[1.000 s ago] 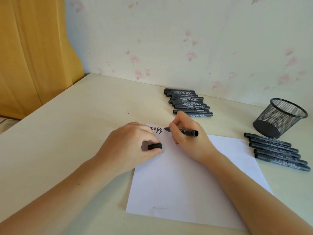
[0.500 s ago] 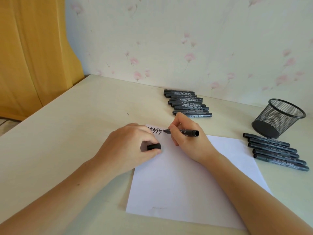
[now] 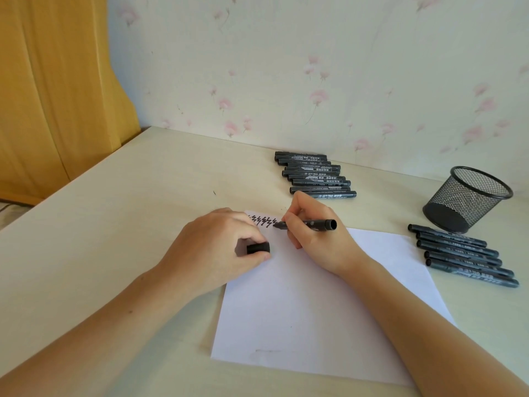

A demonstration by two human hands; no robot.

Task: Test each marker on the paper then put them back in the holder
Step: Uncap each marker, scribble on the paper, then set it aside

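Marker test on paper, two hands engaged.
We find the right hand (image 3: 317, 239) fingers clamped on one uncapped marker (image 3: 307, 224), tip on the paper (image 3: 315, 310) at its far left corner; left hand (image 3: 217, 250) fingers pinch one cap (image 3: 258, 248). Beyond: nine markers (image 3: 315, 176) stacked near the wall, five markers (image 3: 463, 255) beside one mesh holder (image 3: 466, 199). Left tabletop (image 3: 100, 224) lies bare.
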